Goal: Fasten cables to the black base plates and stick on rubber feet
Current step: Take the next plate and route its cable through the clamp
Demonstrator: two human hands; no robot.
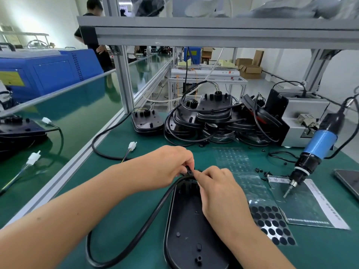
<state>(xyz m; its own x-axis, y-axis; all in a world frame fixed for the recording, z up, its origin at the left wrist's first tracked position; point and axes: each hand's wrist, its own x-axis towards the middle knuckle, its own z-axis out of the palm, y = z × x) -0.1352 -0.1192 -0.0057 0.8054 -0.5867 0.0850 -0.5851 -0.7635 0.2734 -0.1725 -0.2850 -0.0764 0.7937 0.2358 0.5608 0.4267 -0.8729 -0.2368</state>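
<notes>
A black oval base plate (189,226) lies on the green mat in front of me. A thick black cable (136,237) loops from its left side up to its far end. At that far end my left hand (167,167) pinches a small black clamp piece (188,170) on the cable. My right hand (219,189) rests over the plate's right edge, its fingertips on the same piece. A clear sheet with black round rubber feet (272,224) lies just right of the plate.
A blue electric screwdriver (310,154) hangs over a plastic bag (308,206) at the right, loose black screws (262,171) near it. A pile of finished plates with cables (219,121) stands at the back, one single plate (147,121) left of it. A grey machine (303,117) sits at back right.
</notes>
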